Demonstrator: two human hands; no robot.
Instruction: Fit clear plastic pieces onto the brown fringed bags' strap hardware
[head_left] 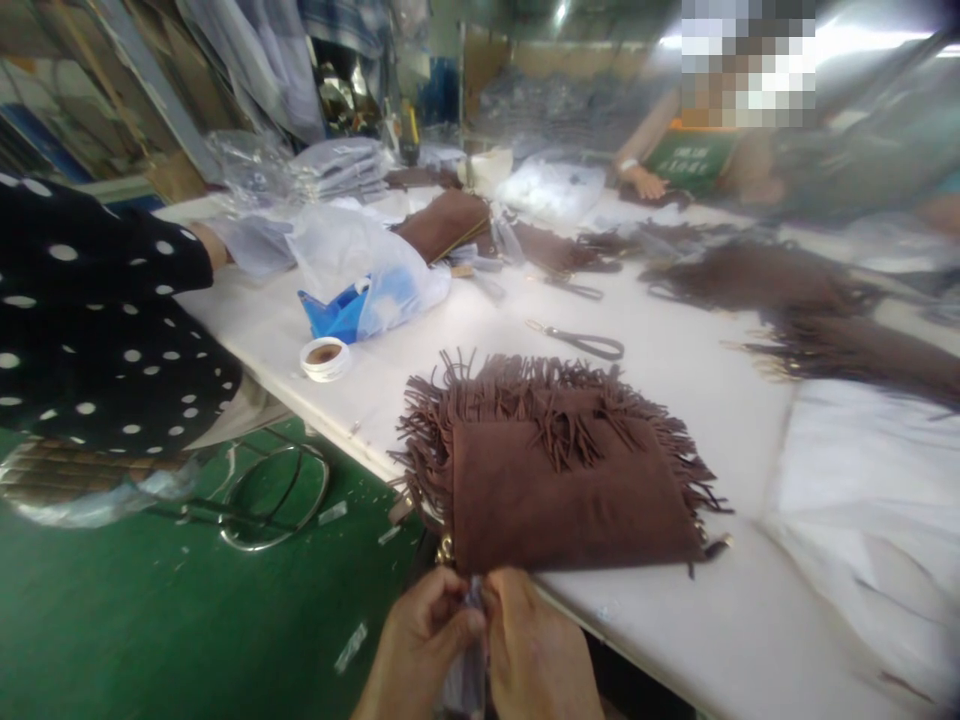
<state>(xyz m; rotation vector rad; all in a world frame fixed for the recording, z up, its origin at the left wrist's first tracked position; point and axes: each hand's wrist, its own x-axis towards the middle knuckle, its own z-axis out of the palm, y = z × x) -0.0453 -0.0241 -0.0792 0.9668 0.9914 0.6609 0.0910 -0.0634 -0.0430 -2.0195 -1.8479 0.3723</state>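
Observation:
A brown fringed handbag (570, 490) lies flat at the table's front edge, its tassels spread along the far side and both ends. Just below its near edge, my left hand (424, 640) and my right hand (536, 640) are close together, fingers pinched. Between them hangs a narrow piece of clear plastic wrapping (466, 680), gripped from both sides. Gold-coloured metal hardware (445, 548) shows at the bag's near left corner. Beyond the bag rests a dark wrist strap (585, 341) with a metal clasp.
A white tub of brown paste (325, 358) and a plastic bag with blue packaging (375, 290) stand to the left. More brown fringed bags (765, 275) lie right. White sheeting (870, 520) covers the right front. A polka-dot sleeve (97, 240) is at left; another person's hand (646, 183) is across.

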